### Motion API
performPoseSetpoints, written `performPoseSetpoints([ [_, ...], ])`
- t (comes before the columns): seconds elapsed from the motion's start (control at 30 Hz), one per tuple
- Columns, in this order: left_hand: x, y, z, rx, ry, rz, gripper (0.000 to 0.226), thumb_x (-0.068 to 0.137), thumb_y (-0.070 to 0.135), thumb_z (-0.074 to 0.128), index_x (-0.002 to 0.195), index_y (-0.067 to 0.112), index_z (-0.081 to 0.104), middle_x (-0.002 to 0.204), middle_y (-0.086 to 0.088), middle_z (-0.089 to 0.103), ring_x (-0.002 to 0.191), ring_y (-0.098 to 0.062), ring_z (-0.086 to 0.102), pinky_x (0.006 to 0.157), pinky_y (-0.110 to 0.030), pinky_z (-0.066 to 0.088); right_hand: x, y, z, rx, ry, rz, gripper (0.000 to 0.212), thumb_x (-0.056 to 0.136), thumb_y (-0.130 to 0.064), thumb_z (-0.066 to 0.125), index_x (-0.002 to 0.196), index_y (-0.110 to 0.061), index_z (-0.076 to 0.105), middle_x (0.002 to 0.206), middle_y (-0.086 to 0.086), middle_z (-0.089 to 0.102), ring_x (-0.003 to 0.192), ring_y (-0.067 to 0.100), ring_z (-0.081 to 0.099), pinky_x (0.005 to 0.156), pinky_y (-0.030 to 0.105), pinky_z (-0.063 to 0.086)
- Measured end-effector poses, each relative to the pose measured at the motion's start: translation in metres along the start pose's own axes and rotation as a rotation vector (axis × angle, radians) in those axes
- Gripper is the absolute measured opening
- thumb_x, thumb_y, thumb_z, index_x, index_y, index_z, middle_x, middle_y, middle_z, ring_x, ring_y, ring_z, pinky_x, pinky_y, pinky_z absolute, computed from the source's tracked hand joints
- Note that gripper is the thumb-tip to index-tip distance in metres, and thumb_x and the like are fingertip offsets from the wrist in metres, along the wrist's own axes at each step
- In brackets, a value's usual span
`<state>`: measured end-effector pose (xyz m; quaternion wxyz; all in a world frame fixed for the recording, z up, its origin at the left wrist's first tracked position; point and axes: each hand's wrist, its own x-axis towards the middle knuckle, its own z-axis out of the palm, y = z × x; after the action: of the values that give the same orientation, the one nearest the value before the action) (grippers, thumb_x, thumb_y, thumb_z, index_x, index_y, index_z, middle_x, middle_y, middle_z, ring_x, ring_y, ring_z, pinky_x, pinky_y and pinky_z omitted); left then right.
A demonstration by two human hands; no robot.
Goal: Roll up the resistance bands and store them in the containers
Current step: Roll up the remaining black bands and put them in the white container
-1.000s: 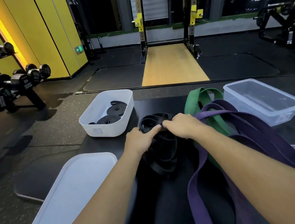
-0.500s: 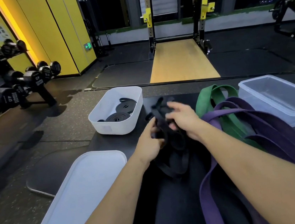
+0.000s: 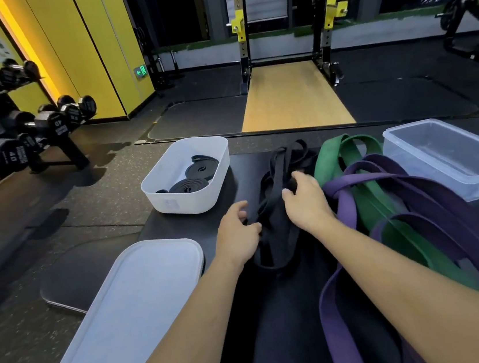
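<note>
Worktop: black padded surface on a gym floor, carrying loose bands, two containers and a lid.
Black band: unrolled tangle of loops at the middle of the worktop, between the white container and the green band. Its far loops reach toward the worktop's far edge.
Left hand: at the tangle's left side, fingers curled into the strands and thumb raised, clamped on the black band.
Right hand: lies over the upper part of the tangle, fingers curled round several strands, gripping them.
White container: open, at the far left of the worktop. Rolled black bands lie flat inside as two coils.
Clear container: open, at the far right, just beyond the purple loops.
Green band: unrolled, just right of the black tangle, partly under the purple one.
Purple band: wide loops draped over the green band, running down the right side past the right forearm.
Lid: white, lying flat at the near left, beside the left forearm.
Background: dumbbell rack at the left. A squat rack stands ahead — a wooden platform lies between its posts.
</note>
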<state>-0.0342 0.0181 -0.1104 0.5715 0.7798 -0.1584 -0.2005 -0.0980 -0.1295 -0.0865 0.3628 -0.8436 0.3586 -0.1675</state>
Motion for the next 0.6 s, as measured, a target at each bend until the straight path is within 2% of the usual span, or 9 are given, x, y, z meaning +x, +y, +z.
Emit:
performPoseSetpoints([
  [0.07,-0.010,-0.003,0.002,0.034,-0.016,0.033,0.061,0.091,0.006,0.066,0.146,0.028,0.051,0.135,0.000,0.055,0.105,-0.023,0.069,0.093,-0.048,0.060,-0.012,0.003,0.001,-0.025,-0.040,-0.007,0.047,0.104,-0.025,0.051,0.149,-0.011,0.049,0.155,0.012,0.046,0.139,0.033,0.046,0.113,0.039,0.039],
  [0.1,-0.016,-0.005,0.002,0.110,-0.033,0.069,0.059,0.091,0.008,0.067,0.145,0.028,0.052,0.134,0.003,0.056,0.108,-0.021,0.068,0.097,-0.043,0.058,-0.020,0.006,0.004,-0.051,-0.069,-0.037,0.043,0.102,-0.022,0.054,0.143,-0.008,0.055,0.150,0.012,0.050,0.137,0.034,0.048,0.111,0.037,0.039],
  [0.17,-0.025,-0.010,0.002,0.241,-0.039,0.157,0.051,0.093,0.009,0.066,0.140,0.027,0.058,0.134,0.006,0.058,0.109,-0.010,0.063,0.098,-0.027,0.051,-0.039,0.013,0.007,-0.084,-0.129,-0.119,0.038,0.098,-0.019,0.061,0.133,-0.006,0.063,0.149,0.012,0.051,0.141,0.031,0.045,0.112,0.031,0.034],
  [0.2,-0.029,-0.012,0.002,0.224,-0.039,0.173,0.046,0.095,0.006,0.063,0.137,0.026,0.061,0.133,0.005,0.060,0.098,-0.007,0.064,0.089,-0.022,0.051,-0.047,0.016,0.008,-0.086,-0.144,-0.162,0.041,0.095,-0.020,0.066,0.134,-0.008,0.064,0.155,0.011,0.046,0.146,0.027,0.039,0.116,0.028,0.030],
  [0.3,-0.043,-0.009,-0.002,-0.047,-0.042,0.095,0.041,0.100,-0.005,0.048,0.130,0.019,0.064,0.122,0.002,0.068,0.051,-0.006,0.057,0.053,-0.019,0.048,-0.066,0.020,0.002,-0.084,-0.065,-0.218,0.063,0.091,-0.026,0.073,0.150,-0.017,0.050,0.168,0.005,0.021,0.152,0.025,0.023,0.124,0.035,0.023],
  [0.37,-0.050,-0.004,-0.007,-0.235,0.101,0.075,0.041,0.103,-0.005,0.042,0.125,0.019,0.066,0.101,0.003,0.074,0.045,-0.007,0.052,0.048,-0.020,0.046,-0.078,0.023,-0.007,-0.144,-0.105,-0.168,0.075,0.093,-0.034,0.070,0.157,-0.020,0.035,0.169,0.001,0.014,0.151,0.028,0.020,0.123,0.040,0.024],
  [0.43,-0.057,0.004,-0.016,-0.410,0.288,0.117,0.040,0.106,-0.002,0.038,0.122,0.023,0.065,0.089,0.004,0.071,0.046,-0.007,0.054,0.050,-0.021,0.050,-0.086,0.028,-0.019,-0.304,-0.246,-0.116,0.071,0.096,-0.044,0.062,0.157,-0.022,0.034,0.169,0.001,0.013,0.151,0.030,0.022,0.121,0.042,0.028],
  [0.53,-0.068,0.011,-0.021,-0.486,0.396,0.137,0.040,0.108,-0.001,0.034,0.126,0.025,0.059,0.104,-0.002,0.066,0.045,-0.006,0.053,0.047,-0.022,0.051,-0.096,0.032,-0.042,-0.510,-0.239,-0.030,0.052,0.095,-0.045,0.053,0.144,-0.028,0.045,0.156,0.009,0.035,0.140,0.033,0.036,0.114,0.045,0.036],
  [0.6,-0.075,0.005,-0.017,-0.439,0.299,0.005,0.052,0.104,-0.006,0.033,0.138,0.028,0.052,0.121,-0.003,0.060,0.044,-0.008,0.053,0.045,-0.024,0.049,-0.102,0.033,-0.050,-0.688,-0.134,-0.060,0.036,0.092,-0.039,0.054,0.125,-0.025,0.051,0.139,0.007,0.045,0.129,0.032,0.044,0.111,0.044,0.035],
])
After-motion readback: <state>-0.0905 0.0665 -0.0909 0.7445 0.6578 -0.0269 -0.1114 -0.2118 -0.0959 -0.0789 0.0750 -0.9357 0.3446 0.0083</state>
